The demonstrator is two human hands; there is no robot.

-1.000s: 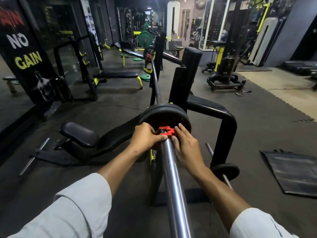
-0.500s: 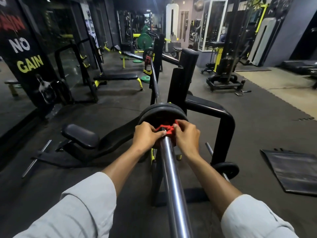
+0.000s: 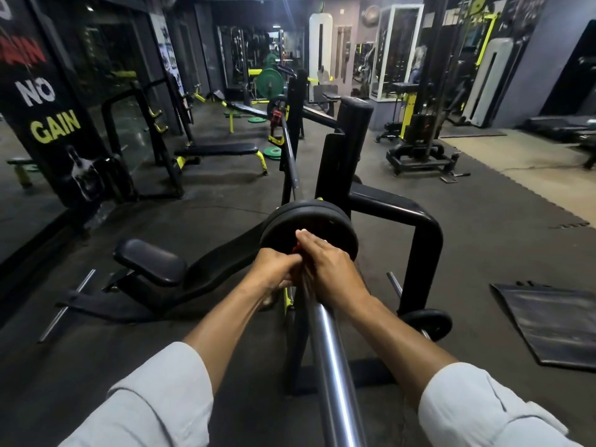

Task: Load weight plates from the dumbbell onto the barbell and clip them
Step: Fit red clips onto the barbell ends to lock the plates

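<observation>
A chrome barbell sleeve (image 3: 332, 366) runs away from me to black weight plates (image 3: 309, 214) stacked on it. Against the nearest plate sits a red clip (image 3: 295, 250), almost wholly hidden by my hands. My left hand (image 3: 274, 269) grips it from the left, fingers curled. My right hand (image 3: 329, 266) lies over the bar and the clip from the right, fingers reaching the plate face. The far end of the bar carries another plate and a red clip (image 3: 276, 119). A dumbbell with one small black plate (image 3: 427, 324) lies on the floor at the right.
The bar rests on a black bench rack (image 3: 422, 240) with its padded seat (image 3: 150, 266) at the left. A loose steel bar (image 3: 66, 306) and a black mat (image 3: 554, 324) lie on the rubber floor. Benches, green plates (image 3: 269, 82) and machines stand farther back.
Both hands have closed in over the clip; my right hand has slid left across the bar and now covers most of the red clip.
</observation>
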